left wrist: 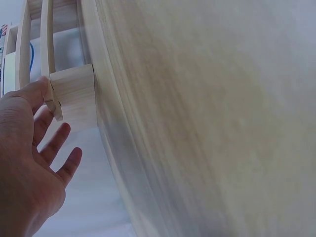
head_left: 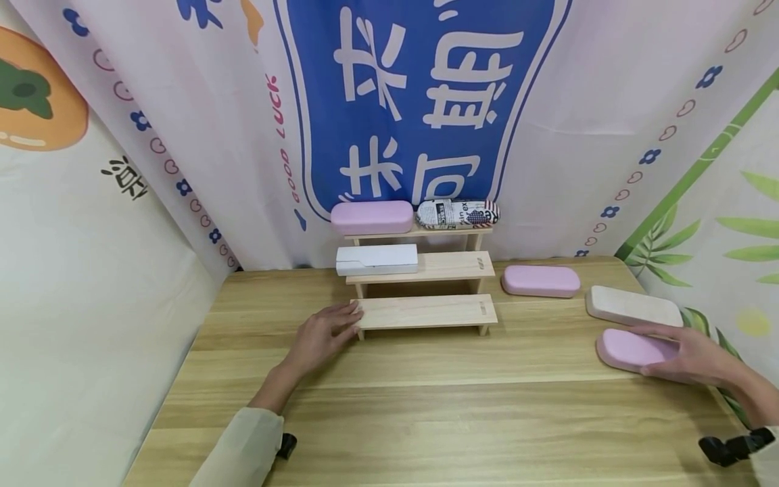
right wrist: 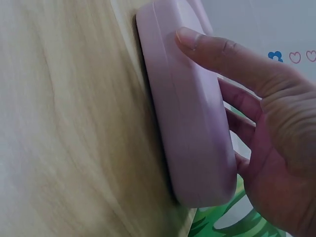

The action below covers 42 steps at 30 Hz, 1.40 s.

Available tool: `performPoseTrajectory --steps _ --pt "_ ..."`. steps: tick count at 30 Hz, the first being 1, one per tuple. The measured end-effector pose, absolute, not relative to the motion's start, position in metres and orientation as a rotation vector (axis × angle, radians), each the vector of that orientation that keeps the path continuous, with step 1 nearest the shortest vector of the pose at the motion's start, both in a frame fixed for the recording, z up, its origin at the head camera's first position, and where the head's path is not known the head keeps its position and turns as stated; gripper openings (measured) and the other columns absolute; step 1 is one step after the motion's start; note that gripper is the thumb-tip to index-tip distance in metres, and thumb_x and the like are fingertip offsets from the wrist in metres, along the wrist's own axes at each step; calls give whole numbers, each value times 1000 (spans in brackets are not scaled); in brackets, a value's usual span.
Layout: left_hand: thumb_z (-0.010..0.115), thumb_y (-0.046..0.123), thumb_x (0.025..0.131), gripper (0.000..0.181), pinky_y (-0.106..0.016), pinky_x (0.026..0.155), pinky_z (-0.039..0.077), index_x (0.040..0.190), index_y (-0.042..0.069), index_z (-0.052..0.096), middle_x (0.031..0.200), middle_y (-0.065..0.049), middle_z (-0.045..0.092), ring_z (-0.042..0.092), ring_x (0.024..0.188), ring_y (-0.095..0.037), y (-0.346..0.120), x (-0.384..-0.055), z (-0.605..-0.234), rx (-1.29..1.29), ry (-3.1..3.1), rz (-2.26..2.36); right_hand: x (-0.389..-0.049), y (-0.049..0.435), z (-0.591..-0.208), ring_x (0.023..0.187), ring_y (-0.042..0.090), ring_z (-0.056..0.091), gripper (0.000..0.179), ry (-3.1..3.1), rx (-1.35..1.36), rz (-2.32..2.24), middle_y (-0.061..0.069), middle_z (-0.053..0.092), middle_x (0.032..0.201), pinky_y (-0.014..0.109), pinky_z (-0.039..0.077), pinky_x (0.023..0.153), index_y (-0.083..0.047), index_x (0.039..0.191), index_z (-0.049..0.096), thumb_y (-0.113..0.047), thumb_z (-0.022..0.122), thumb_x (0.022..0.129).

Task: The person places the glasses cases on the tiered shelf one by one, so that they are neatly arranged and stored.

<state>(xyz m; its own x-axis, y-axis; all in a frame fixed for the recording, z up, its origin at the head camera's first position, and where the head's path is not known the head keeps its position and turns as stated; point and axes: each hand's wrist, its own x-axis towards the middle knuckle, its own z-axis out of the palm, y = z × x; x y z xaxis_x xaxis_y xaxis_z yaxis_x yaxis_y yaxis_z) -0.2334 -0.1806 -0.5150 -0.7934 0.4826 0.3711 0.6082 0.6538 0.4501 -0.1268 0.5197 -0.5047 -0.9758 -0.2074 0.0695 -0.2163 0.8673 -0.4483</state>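
Curled round a pink glasses case (head_left: 633, 350) at the right of the head view, the right hand (head_left: 700, 358) has a partly closed grip, thumb (right wrist: 212, 52) against one side and fingers (right wrist: 239, 121) behind the other. Left of centre, the left hand (head_left: 322, 335) is loosely spread, touching the left end of the lowest tier of a wooden display stand (head_left: 426, 311); I cannot tell how firmly.

From my head view, the right hand hides one end of its case; the right wrist view shows me its fingers only in part. Both forearms are cut off by the frame, and the blue curtain print (head_left: 420, 67) runs out at the top.

I count six cases. Three are pink: the held one, a second pink case (head_left: 541, 281) on the table (head_left: 426, 419) right of centre, and a third pink case (head_left: 372, 218) on the top tier. Beside that last lies one newspaper-print case (head_left: 458, 214). One white case (head_left: 377, 260) sits on the middle tier; one off-white case (head_left: 633, 306) lies just above the right hand. The stand has three tiers.
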Motion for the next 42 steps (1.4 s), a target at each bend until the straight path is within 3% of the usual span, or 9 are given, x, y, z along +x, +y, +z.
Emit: performPoseTrajectory --steps 1,4,16,20,25,32,36,42 --pt "78 20 98 34 -58 109 51 131 11 75 146 -10 64 62 135 -37 -180 -233 -515 -888 -2654 -842 -127 521 -506 119 -14 40 70 -3012 339 730 29 68 133 5 26 88 -9 131 72 -28 100 71" --pt "78 20 98 34 -58 110 51 131 11 75 147 -9 64 61 135 -38 -180 -233 -514 -884 -2663 -850 -128 522 -507 115 -24 30 70 -3006 346 742 30 68 132 6 27 84 -8 130 72 -28 101 70" --pt "79 20 98 36 -57 111 50 132 11 74 147 -9 63 61 136 -37 -180 -233 -513 -881 -2674 -850 -126 521 -509 113 -26 28 71 -2999 327 751 32 67 132 6 29 82 -7 129 72 -28 102 68" --pt "79 20 98 36 -57 111 50 132 11 74 147 -8 63 61 136 -36 -180 -233 -513 -877 -2678 -843 -126 521 -509 114 -23 31 72 -3006 311 737 32 66 133 10 30 82 -7 130 72 -30 102 68" --pt "79 20 97 36 -57 110 51 132 12 75 147 -8 64 61 136 -36 -180 -233 -512 -876 -2676 -845 -126 520 -508 118 -5 45 72 -3023 272 720 32 66 134 17 35 85 -8 130 73 -33 101 69" --pt "79 20 97 36 -57 109 52 132 12 75 146 -7 64 61 136 -35 -179 -232 -512 -874 -2680 -843 -123 514 -506 115 -11 43 68 -2998 274 693 28 70 130 13 34 82 -14 127 76 -38 102 68" --pt "79 20 97 35 -57 109 52 131 11 75 146 -8 64 61 135 -36 -179 -233 -512 -885 -2670 -840 -126 509 -501 117 1 50 69 -3000 302 669 30 69 131 11 34 82 -13 128 75 -37 101 69" --pt "79 20 98 34 -56 109 52 130 10 76 145 -9 65 62 135 -36 -180 -233 -512 -882 -2654 -836 -131 503 -495 113 -20 37 69 -2942 363 678 31 69 128 7 33 82 -12 127 76 -33 103 67"
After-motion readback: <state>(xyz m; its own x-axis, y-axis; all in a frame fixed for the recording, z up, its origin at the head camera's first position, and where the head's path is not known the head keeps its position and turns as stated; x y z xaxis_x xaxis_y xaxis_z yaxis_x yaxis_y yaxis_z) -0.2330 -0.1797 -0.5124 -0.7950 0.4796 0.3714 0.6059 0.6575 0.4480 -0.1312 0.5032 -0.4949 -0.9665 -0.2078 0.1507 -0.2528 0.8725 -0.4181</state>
